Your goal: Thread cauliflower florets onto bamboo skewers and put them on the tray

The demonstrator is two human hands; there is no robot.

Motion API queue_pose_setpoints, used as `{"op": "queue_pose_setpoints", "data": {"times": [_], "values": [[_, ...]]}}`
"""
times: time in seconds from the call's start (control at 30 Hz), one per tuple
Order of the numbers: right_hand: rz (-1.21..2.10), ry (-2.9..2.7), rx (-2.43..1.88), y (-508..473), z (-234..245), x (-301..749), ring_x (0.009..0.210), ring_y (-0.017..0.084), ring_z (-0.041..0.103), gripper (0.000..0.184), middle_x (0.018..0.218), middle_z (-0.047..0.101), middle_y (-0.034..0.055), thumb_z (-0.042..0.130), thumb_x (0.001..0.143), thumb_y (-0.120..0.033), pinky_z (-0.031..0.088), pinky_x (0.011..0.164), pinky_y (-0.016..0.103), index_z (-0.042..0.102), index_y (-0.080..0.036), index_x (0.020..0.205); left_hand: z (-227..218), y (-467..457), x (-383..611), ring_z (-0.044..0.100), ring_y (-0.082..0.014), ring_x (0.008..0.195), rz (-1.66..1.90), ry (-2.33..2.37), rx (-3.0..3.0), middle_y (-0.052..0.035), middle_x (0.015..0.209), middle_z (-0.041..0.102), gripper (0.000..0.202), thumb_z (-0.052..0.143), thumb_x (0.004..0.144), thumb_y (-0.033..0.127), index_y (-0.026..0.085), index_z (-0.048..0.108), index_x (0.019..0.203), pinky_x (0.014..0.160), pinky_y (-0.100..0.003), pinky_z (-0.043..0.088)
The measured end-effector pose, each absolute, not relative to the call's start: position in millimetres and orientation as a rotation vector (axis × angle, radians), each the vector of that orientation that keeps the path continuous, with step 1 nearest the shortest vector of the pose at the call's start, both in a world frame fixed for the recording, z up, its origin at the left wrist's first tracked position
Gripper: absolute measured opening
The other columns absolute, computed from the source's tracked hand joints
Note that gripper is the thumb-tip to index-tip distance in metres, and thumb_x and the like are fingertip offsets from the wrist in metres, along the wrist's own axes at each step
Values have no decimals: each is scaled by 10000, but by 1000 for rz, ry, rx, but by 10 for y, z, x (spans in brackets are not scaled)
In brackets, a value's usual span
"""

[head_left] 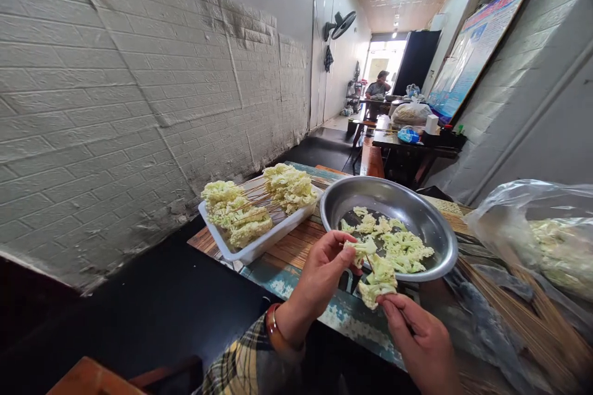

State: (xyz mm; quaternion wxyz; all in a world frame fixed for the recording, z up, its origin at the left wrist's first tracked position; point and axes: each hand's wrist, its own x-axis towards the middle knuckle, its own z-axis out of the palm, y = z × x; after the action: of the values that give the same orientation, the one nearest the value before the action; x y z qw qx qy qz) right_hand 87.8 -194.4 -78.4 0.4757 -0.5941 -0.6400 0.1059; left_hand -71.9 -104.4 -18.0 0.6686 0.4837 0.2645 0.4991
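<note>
My left hand (322, 271) pinches a pale cauliflower floret (364, 250) between thumb and fingers, over the near rim of the metal basin. Just below it is a second cauliflower floret (378, 281), its lower edge gripped by the closed fingertips of my right hand (419, 333). A short bit of thin stick seems to show between the two florets; the rest of it is hidden. Behind my hands, the wide metal basin (333, 197) holds loose cauliflower pieces (405, 250). To the left, a white tray (269, 244) carries bunches of skewered cauliflower (236, 210) with thin sticks pointing inward.
Bamboo skewers (514, 315) lie on plastic at the right, beside a clear bag of cauliflower (556, 247). The worn wooden table (285, 256) stands near a white brick wall (139, 105). Farther back, a person (378, 86) sits behind another table (393, 139) bearing bags.
</note>
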Motion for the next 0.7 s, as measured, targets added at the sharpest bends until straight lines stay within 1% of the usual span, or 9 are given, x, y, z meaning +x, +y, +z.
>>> {"op": "queue_pose_setpoints", "data": {"times": [0.13, 0.33, 0.47, 0.57, 0.7], "values": [[252, -1607, -1440, -1963, -792, 910, 698, 163, 749, 307, 846, 794, 44, 514, 943, -392, 568, 637, 158, 759, -221, 874, -172, -1044, -755, 577, -125, 678, 1093, 553, 1095, -30, 787, 617, 279, 708, 794, 387, 154, 636, 930, 657, -257, 491], [249, -1631, -1439, -1986, -738, 908, 691, 153, 748, 308, 842, 794, 46, 504, 952, -378, 562, 631, 148, 757, -218, 880, -151, -1070, -782, 580, -116, 633, 1087, 543, 1190, -23, 763, 620, 259, 709, 796, 372, 143, 649, 901, 632, -247, 471], [241, -1642, -1432, -1974, -671, 909, 698, 156, 747, 310, 848, 793, 51, 499, 956, -377, 562, 630, 157, 755, -218, 885, -133, -1115, -768, 568, -114, 639, 1068, 537, 1220, -30, 801, 607, 242, 706, 799, 364, 139, 652, 866, 618, -250, 482], [234, -1649, -1422, -1958, -641, 901, 688, 155, 743, 307, 840, 792, 49, 500, 955, -376, 561, 624, 160, 755, -219, 884, -119, -1140, -762, 554, -115, 657, 1101, 539, 1226, -27, 808, 589, 222, 699, 807, 354, 148, 650, 877, 622, -250, 488], [207, -1612, -1411, -1964, -657, 876, 645, 154, 732, 312, 806, 787, 39, 505, 948, -390, 562, 595, 164, 755, -225, 862, -108, -1155, -778, 544, -130, 732, 1135, 522, 1311, -55, 899, 589, 212, 691, 817, 348, 154, 654, 895, 644, -251, 487]]}}
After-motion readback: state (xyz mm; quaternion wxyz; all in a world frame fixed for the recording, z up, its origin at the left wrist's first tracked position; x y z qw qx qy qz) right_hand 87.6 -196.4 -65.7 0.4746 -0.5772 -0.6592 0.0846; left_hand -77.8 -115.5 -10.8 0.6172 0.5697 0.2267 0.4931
